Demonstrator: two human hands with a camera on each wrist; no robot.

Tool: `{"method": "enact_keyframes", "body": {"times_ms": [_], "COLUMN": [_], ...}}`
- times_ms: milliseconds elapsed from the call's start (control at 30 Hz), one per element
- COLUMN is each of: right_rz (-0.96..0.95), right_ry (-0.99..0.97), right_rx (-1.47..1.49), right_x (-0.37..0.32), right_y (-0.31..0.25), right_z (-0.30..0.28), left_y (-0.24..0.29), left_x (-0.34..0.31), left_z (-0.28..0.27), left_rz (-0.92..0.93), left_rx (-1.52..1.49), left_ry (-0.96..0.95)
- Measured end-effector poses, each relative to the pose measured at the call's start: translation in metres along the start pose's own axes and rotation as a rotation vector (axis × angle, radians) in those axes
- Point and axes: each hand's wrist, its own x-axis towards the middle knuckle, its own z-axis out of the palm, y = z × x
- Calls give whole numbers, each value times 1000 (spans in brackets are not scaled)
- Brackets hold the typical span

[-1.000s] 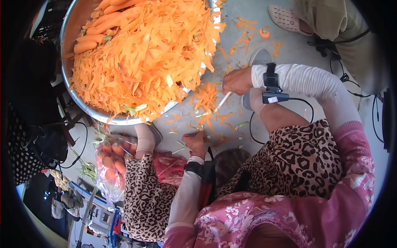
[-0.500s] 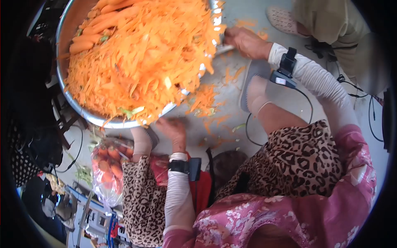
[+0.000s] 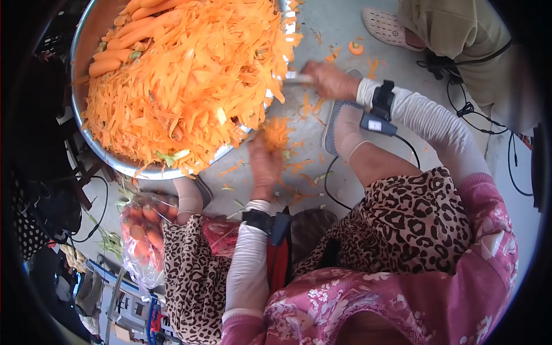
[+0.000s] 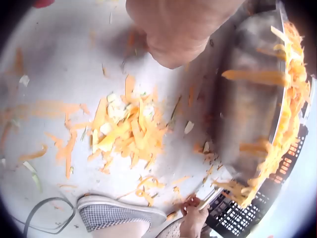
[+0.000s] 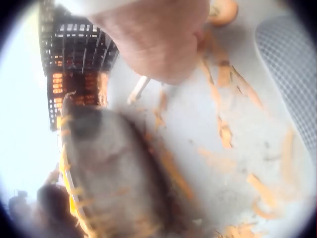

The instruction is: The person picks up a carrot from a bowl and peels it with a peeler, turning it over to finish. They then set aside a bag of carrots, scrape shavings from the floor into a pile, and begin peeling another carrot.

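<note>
The right hand (image 3: 330, 80) grips a slim pale-handled tool (image 3: 298, 77) beside the basin's rim. The left hand (image 3: 265, 164) is near the rim edge closest to the person; its fingers are blurred, so whether it holds anything cannot be told. The metal basin (image 3: 133, 170) is heaped with orange carrot shreds (image 3: 195, 86), some overhanging the rim; smooth whole carrots (image 3: 109, 60) lie at its far left side. Much shredding or peeling looks done, but a small pile of scraps (image 4: 131, 131) and scattered bits lie ungathered on the floor (image 3: 339, 184). Bagged carrots (image 3: 144, 230) stand outside the basin, apparently whole.
</note>
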Motion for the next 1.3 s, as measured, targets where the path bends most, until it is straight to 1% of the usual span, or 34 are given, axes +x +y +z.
{"method": "enact_keyframes", "body": {"times_ms": [33, 67, 133, 167, 233, 267, 333, 367, 400, 433, 500, 533, 567, 633, 667, 733, 767, 800, 833, 867, 900, 933, 967, 1000, 1033, 1067, 1100, 1133, 1167, 1200, 1233, 1267, 1300], "right_rz": [-64, -67, -223, -226, -74, 12, 36, 64, 47, 43, -9, -126, -129, -101, -147, -156, -167, -195, -207, -169, -133, -148, -101, -54, -67, -81, -93, -104, -116, -127, -135, -191, -245], "right_ry": [-122, -125, -276, -279, -264, -242, -231, -221, -268, -274, -376, -324, -323, -401, -461, -499, -539, -522, -519, -549, -577, -573, -632, -691, -687, -734, -780, -776, -856, -932, -923, -856, -787], "right_rx": [53, 55, 45, 52, -134, -186, -176, -165, -158, -159, -90, -12, -11, -25, -4, 26, 54, 139, 127, 236, 341, 327, 351, 375, 370, 355, 340, 342, 334, 325, 329, 343, 356], "right_x": [-4, -5, -8, -8, -5, -4, -7, -8, -12, -15, -17, -17, -12, -1, 3, 8, 9, 6, 4, 2, 3, 3, 1, 1, -1, -4, -6, -7, -9, -10, -11, -12, -12], "right_y": [-9, -17, -30, -33, -36, -33, -26, -25, -25, -28, -45, -47, -47, -50, -51, -56, -59, -53, -54, -55, -56, -59, -63, -67, -71, -77, -84, -92, -100, -108, -117, -126, -134], "right_z": [7, 9, 8, 2, -16, -22, -23, -21, -15, -6, 10, 16, 20, 27, 29, 39, 44, 55, 56, 57, 53, 47, 40, 30, 20, 9, -3, -14, -27, -40, -53, -67, -80], "left_y": [16, 30, 47, 44, 35, 34, 34, 35, 36, 36, 41, 44, 46, 46, 46, 44, 44, 42, 43, 43, 42, 41, 38, 47, 62, 76, 86, 97, 106, 119, 134, 148, 159], "left_x": [-4, -8, -20, -27, -36, -38, -41, -39, -36, -33, -27, -22, -17, -12, -7, -2, -1, 1, 7, 6, 9, 9, 6, 3, -3, -11, -18, -24, -30, -36, -41, -43, -42], "left_z": [7, 8, 4, 4, 5, 5, 6, 8, 11, 15, 16, 15, 13, 13, 14, 24, 29, 37, 41, 43, 48, 55, 62, 59, 52, 44, 39, 33, 26, 12, -4, -21, -37], "left_rz": [86, 82, -68, -76, -298, -301, -360, -362, -314, -267, -315, -352, -353, -338, -338, -160, -164, -112, -54, -86, -72, -177, -277, -266, -324, -387, -386, -369, -353, -348, -297, -244, -239], "left_rx": [20, 21, 140, 144, 165, 165, 206, 202, 202, 202, 184, 171, 173, 56, 57, -6, -9, -54, -99, -83, -84, -454, -823, -821, -787, -751, -743, -819, -895, -884, -1015, -1144, -1132], "left_ry": [-16, -14, -1, -2, 42, 46, -23, -22, -19, -14, -36, -58, -56, -59, -60, 9, 13, 96, 185, 169, 195, 178, 150, 163, 150, 136, 144, 154, 161, 165, 158, 147, 145]}}
